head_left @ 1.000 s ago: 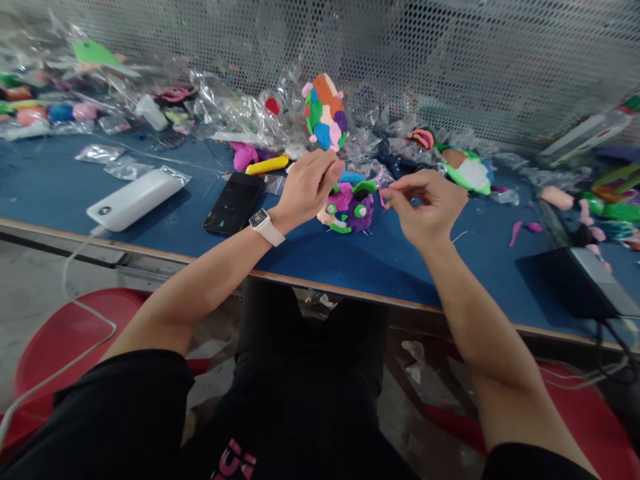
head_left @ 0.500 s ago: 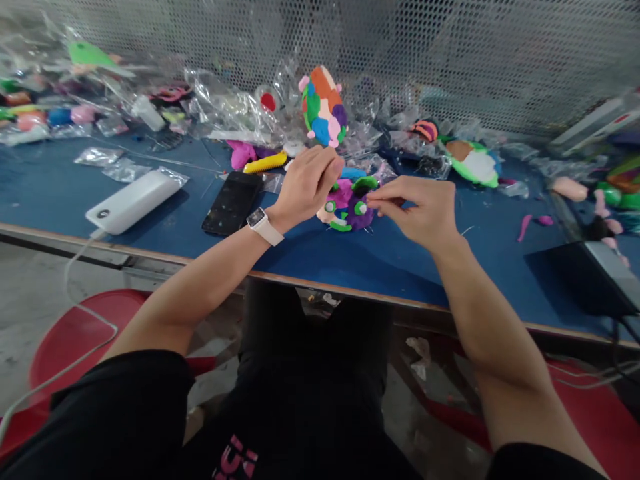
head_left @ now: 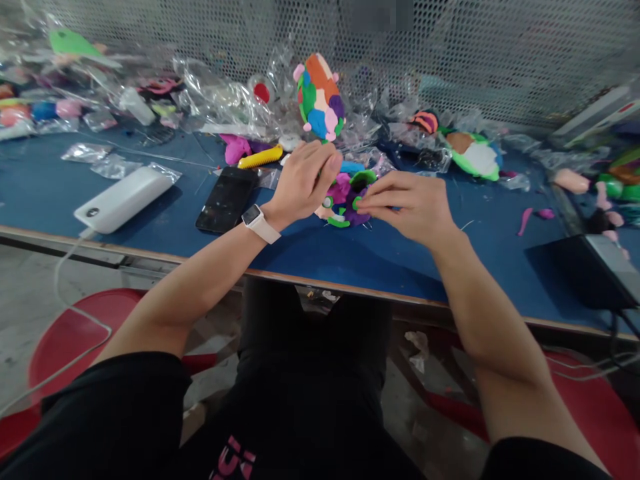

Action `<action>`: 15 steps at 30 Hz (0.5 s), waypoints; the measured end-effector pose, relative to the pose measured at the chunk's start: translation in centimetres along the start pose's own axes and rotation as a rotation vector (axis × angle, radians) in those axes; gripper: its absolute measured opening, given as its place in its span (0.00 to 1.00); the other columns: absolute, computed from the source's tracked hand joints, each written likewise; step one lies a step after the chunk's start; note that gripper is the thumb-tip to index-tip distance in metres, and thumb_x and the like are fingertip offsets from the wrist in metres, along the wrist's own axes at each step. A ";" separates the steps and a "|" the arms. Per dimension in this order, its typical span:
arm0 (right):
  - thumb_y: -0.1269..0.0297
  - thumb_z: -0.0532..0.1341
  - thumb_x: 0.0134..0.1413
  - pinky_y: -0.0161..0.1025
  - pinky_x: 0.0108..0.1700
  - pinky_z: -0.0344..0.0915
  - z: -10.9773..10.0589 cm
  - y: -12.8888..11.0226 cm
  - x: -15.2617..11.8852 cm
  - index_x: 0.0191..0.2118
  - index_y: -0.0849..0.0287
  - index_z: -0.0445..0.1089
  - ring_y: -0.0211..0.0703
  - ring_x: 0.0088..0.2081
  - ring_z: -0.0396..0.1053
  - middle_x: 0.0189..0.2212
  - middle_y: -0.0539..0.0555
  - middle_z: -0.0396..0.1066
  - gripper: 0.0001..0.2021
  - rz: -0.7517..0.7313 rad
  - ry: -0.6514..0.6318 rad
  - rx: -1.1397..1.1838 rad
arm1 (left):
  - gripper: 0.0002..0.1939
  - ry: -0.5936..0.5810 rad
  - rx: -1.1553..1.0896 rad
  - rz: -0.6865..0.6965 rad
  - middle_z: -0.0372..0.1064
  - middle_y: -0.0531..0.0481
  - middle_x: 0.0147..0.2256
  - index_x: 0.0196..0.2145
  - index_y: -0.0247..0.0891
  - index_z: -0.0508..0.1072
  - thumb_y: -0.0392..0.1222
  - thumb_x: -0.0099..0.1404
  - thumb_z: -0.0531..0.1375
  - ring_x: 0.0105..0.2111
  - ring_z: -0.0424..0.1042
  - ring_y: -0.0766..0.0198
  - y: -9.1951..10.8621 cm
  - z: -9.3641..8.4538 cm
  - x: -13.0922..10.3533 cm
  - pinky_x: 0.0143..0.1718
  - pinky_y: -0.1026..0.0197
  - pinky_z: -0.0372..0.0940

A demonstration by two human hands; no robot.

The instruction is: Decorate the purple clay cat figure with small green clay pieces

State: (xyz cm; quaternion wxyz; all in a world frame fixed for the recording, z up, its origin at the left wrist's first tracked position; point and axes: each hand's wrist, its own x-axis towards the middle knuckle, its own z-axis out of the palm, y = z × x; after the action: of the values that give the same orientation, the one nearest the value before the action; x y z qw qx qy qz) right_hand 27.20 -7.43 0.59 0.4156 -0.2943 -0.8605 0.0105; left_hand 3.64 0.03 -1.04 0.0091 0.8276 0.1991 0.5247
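A modelling-clay face (head_left: 342, 190) in purple, magenta, peach and green lies on the blue table in front of me. Its eyes are green with white, and a green ear-like piece rises at its top right. My left hand (head_left: 309, 179), with a pale-strapped watch on the wrist, curls over the face's left side; its fingertips are hidden. At the eye on the purple half, my right hand (head_left: 407, 203) pinches thumb and fingers together. Whatever sits between those fingertips is too small to make out.
Behind stands a multicoloured clay-covered shape (head_left: 320, 97) among clear plastic wrappers (head_left: 225, 100). A yellow clay tool (head_left: 261, 157), black phone (head_left: 227, 200) and white power bank (head_left: 125, 199) lie left. A green-rimmed clay piece (head_left: 475, 157) and dark box (head_left: 585, 270) are right.
My right hand has shifted slightly left, its fingertips now covering part of the eye on the purple half. My left hand stays at the face's left side.
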 end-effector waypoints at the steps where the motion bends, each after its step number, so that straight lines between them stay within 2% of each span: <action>1: 0.65 0.69 0.66 0.39 0.40 0.77 0.0 0.0 0.0 0.42 0.45 0.84 0.39 0.38 0.80 0.41 0.47 0.83 0.06 -0.018 0.022 0.013 | 0.27 -0.008 0.006 0.004 0.64 0.51 0.27 0.32 0.41 0.67 0.54 0.84 0.42 0.30 0.71 0.61 0.0 0.0 0.0 0.38 0.52 0.66; 4: 0.68 0.67 0.68 0.37 0.39 0.78 -0.1 -0.1 0.2 0.46 0.44 0.83 0.38 0.39 0.82 0.43 0.47 0.84 0.10 -0.028 0.035 0.036 | 0.27 -0.019 0.030 0.015 0.63 0.52 0.27 0.32 0.42 0.66 0.57 0.84 0.42 0.29 0.68 0.61 -0.2 0.1 0.0 0.37 0.52 0.65; 11: 0.66 0.64 0.70 0.41 0.41 0.82 0.0 -0.5 -0.3 0.54 0.43 0.80 0.39 0.36 0.83 0.44 0.46 0.85 0.12 0.162 -0.015 0.137 | 0.22 0.006 0.075 0.037 0.66 0.50 0.26 0.31 0.44 0.64 0.49 0.84 0.44 0.27 0.64 0.60 -0.1 0.0 0.3 0.33 0.50 0.59; 13: 0.65 0.66 0.68 0.41 0.39 0.81 0.1 -0.6 -0.4 0.52 0.44 0.81 0.39 0.34 0.83 0.43 0.45 0.85 0.12 0.191 0.005 0.172 | 0.21 0.010 0.075 0.058 0.66 0.51 0.26 0.31 0.45 0.64 0.49 0.83 0.45 0.27 0.64 0.60 -0.1 -0.1 0.4 0.33 0.50 0.59; 15: 0.64 0.70 0.65 0.40 0.35 0.80 0.2 -0.7 -0.3 0.47 0.46 0.82 0.39 0.31 0.82 0.38 0.45 0.85 0.08 0.188 0.031 0.164 | 0.21 0.002 0.077 0.043 0.66 0.50 0.26 0.31 0.46 0.65 0.50 0.83 0.45 0.28 0.64 0.59 -0.2 -0.1 0.4 0.34 0.50 0.60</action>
State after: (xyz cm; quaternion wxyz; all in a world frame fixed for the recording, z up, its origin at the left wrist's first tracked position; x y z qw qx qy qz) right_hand 26.82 -8.12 0.43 0.4486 -0.3388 -0.8190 0.1152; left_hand 3.63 0.32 -0.73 -0.0341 0.8309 0.2011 0.5176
